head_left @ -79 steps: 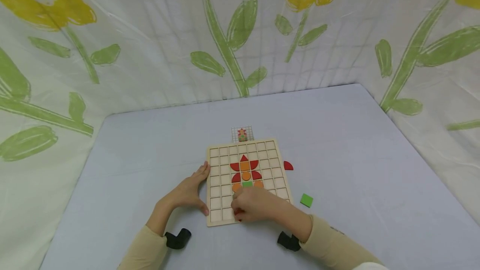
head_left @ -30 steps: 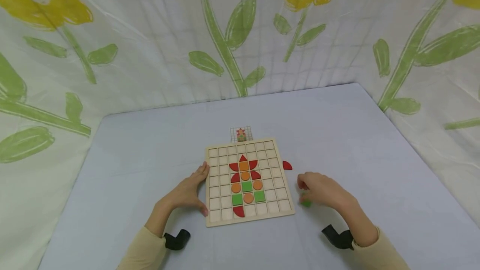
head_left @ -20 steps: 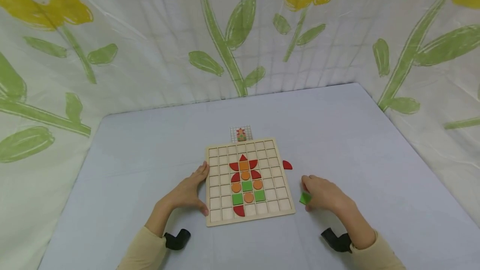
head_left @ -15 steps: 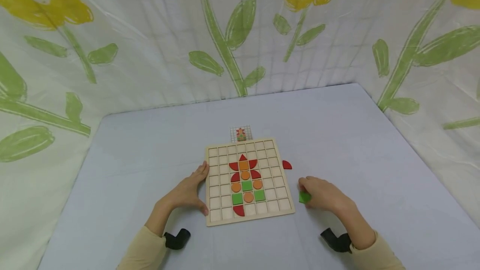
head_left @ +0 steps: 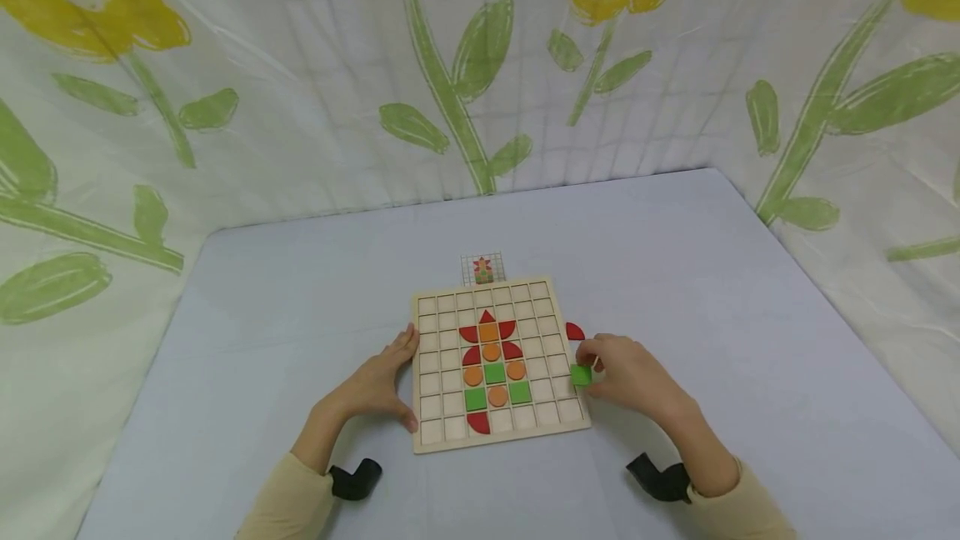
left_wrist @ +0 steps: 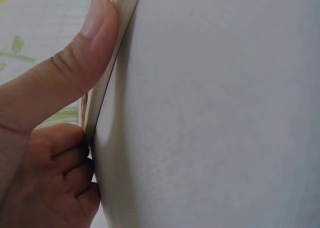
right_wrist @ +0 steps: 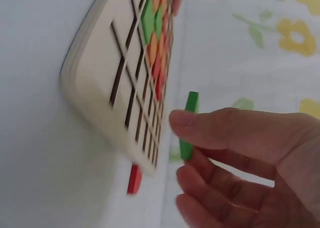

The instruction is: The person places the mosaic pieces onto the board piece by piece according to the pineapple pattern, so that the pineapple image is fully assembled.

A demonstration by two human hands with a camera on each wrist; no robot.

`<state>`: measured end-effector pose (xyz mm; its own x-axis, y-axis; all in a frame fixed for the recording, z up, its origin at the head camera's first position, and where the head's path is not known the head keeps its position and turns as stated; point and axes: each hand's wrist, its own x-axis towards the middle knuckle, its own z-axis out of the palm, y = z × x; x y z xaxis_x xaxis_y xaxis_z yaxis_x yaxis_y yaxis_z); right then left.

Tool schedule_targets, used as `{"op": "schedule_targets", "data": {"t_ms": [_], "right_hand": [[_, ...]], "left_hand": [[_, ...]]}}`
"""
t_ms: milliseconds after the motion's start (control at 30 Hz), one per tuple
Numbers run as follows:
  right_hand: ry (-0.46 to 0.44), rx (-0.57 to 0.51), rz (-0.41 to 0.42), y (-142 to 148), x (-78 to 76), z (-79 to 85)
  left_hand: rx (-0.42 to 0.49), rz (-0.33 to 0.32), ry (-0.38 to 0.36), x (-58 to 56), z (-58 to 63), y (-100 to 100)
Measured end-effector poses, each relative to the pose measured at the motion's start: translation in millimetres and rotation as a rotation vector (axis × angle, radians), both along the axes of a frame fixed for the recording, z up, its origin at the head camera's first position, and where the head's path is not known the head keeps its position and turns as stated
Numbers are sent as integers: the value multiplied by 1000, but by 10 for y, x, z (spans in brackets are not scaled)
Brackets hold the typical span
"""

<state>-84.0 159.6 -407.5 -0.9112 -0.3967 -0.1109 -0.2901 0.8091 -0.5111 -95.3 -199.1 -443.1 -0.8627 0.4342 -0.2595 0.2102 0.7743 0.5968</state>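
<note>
My right hand (head_left: 630, 373) pinches a green square tile (head_left: 581, 375) between thumb and fingers, over the right edge of the wooden grid board (head_left: 435, 407). In the right wrist view the green tile (right_wrist: 186, 150) stands on edge, apart from the board (right_wrist: 95, 83). Red, orange and green pieces form a figure in the board's middle columns; a red quarter-circle (head_left: 477, 422) lies at its lower left. Against the board's left edge rests my left hand (head_left: 378, 382), thumb and fingers spread apart. Its thumb touches the board's side in the left wrist view.
A loose red quarter-circle piece (head_left: 574, 331) lies just right of the board. Behind the board stands a small pattern card (head_left: 482, 267) printed with a similar figure. Below each hand a black wrist mount (head_left: 356, 479) shows. A flowered curtain (head_left: 315, 107) hangs behind the table (head_left: 712, 273).
My right hand left the board's lower rows, went to the green tile on the table at right, took it up, and has carried it left to the board's edge. The left hand stays put.
</note>
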Motion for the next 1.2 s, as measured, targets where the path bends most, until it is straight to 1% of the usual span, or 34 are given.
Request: {"op": "schedule_targets", "data": {"t_ms": [100,200,300,400,567,733,1000,1067,1200], "right_hand": [[0,-40,39,-152,19,6],[5,-58,127,-321,64,-3],[14,-65,210,-490,112,-55],[19,-47,249,-630,145,-125],[5,-24,266,-779,187,-209],[32,-8,270,-861,206,-250],[41,-6,254,-897,213,-257],[50,-5,248,-897,213,-259],[66,-10,240,-899,214,-260]], "left_hand": [[-3,6,-2,10,17,0],[3,9,1,16,13,-9],[5,9,4,13,0,-19],[7,8,4,8,-10,-19],[2,8,5,0,-26,-11],[5,-1,11,-3,-41,-20],[91,-25,20,-7,-32,-55],[91,-23,17,-7,-27,-54],[63,-5,4,-13,-33,-43]]}}
